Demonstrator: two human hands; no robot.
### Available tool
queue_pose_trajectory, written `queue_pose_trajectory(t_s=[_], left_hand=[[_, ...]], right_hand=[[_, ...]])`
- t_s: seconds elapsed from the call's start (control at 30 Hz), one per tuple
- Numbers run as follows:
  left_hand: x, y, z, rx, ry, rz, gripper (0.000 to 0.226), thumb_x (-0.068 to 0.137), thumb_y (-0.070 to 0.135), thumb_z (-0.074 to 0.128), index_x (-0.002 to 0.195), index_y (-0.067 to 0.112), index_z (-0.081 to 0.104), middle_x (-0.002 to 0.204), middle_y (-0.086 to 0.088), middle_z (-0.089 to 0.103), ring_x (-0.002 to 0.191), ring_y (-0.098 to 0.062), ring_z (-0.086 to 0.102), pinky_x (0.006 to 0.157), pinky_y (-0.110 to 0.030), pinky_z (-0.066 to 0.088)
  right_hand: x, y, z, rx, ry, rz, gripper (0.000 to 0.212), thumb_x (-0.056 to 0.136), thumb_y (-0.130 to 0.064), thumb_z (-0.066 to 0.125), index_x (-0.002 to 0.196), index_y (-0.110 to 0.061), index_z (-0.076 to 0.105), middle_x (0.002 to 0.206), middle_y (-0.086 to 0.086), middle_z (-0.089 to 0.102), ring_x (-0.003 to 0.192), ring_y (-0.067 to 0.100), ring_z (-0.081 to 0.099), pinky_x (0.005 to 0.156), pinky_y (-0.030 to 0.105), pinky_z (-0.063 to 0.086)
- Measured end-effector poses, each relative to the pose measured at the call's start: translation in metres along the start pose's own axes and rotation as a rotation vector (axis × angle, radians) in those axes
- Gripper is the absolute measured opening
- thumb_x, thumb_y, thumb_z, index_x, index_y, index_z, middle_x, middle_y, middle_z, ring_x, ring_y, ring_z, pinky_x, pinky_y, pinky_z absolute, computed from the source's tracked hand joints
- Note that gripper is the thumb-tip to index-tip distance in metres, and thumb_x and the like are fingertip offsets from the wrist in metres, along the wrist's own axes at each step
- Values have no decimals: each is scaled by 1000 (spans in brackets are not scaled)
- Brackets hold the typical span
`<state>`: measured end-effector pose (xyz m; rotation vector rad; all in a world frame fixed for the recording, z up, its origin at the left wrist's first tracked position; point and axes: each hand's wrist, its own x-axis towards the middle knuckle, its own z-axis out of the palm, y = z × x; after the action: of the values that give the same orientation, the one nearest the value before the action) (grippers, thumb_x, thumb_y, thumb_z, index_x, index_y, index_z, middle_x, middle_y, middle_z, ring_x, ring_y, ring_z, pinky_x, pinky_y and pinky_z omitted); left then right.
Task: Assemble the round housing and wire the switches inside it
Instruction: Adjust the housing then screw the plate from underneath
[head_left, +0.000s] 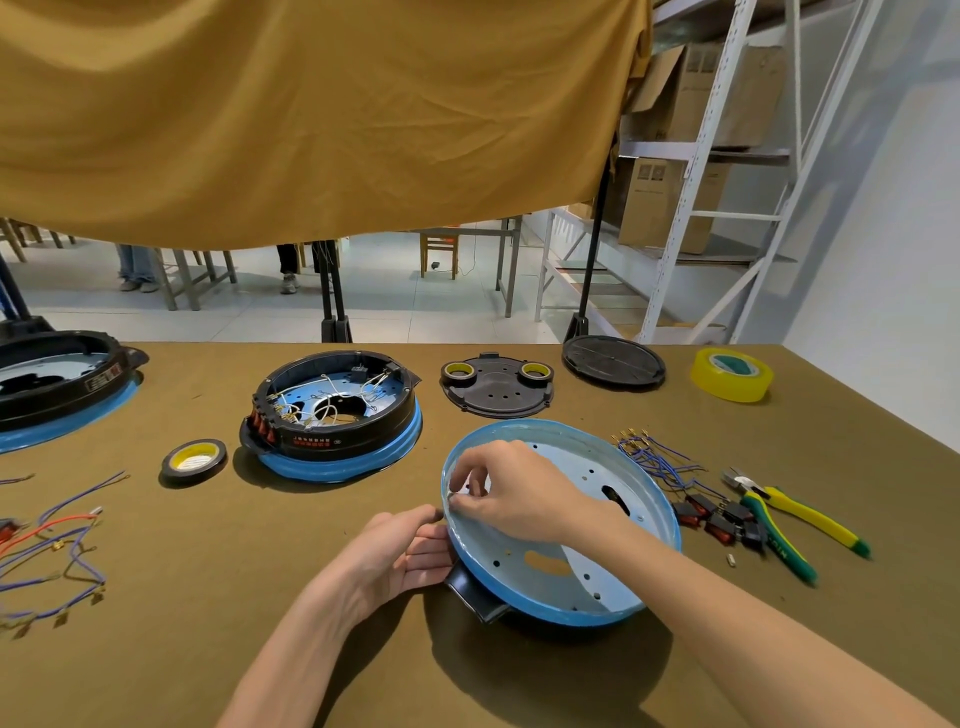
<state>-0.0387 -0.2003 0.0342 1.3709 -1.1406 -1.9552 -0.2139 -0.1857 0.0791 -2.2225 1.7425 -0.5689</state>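
A round blue-rimmed housing pan (618, 597) with a pale perforated floor sits tilted on the table in front of me, a black handle tab (475, 592) at its near left. My left hand (400, 556) holds the pan's left outer wall, fingers curled against it. My right hand (514, 491) reaches inside and pinches something small at the left inner rim; what it is stays hidden by the fingers. Several black and red rocker switches (719, 517) lie to the right of the pan, next to blue wires with terminals (654, 457).
An assembled wired housing (332, 415) stands behind, another (57, 389) at far left. Black tape roll (194, 460), black covers (496, 387) (613, 361), yellow tape (731, 374), yellow-green pliers (795, 525), loose coloured wires (57, 551) at left. A yellow cloth hangs overhead.
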Motion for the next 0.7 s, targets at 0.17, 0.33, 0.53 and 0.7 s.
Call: queue_pose_trajectory(t_s=[0.17, 0.33, 0.53, 0.7], left_hand=[[0, 0, 0, 7, -2, 7, 37, 105, 24, 57, 71, 11, 58, 55, -3, 50, 53, -15, 54, 68, -29, 57], [1, 0, 1, 3, 16, 2, 35, 104, 24, 57, 72, 9, 60, 54, -3, 52, 53, -15, 54, 70, -30, 57], [1, -1, 2, 10, 32, 5, 33, 105, 23, 57, 76, 7, 62, 55, -4, 56, 50, -14, 57, 69, -31, 56], [6, -4, 0, 27, 23, 19, 32, 104, 23, 58, 76, 9, 60, 59, -6, 53, 54, -15, 53, 64, -28, 56]], right_hand=[[-1, -2, 3, -96, 21, -16, 19, 94, -43, 65, 98, -26, 73, 88, -11, 69, 83, 11, 61, 69, 33, 53], [1, 4, -8, -58, -86, -42, 12, 92, -31, 68, 100, -29, 77, 91, -11, 68, 84, 10, 60, 68, 32, 52], [7, -1, -8, -124, -120, -55, 16, 94, -37, 66, 105, -27, 72, 95, -10, 68, 88, 13, 61, 71, 35, 55], [8, -1, -3, -198, -76, -32, 21, 94, -43, 64, 90, -24, 72, 86, -6, 70, 79, 16, 64, 63, 31, 51]])
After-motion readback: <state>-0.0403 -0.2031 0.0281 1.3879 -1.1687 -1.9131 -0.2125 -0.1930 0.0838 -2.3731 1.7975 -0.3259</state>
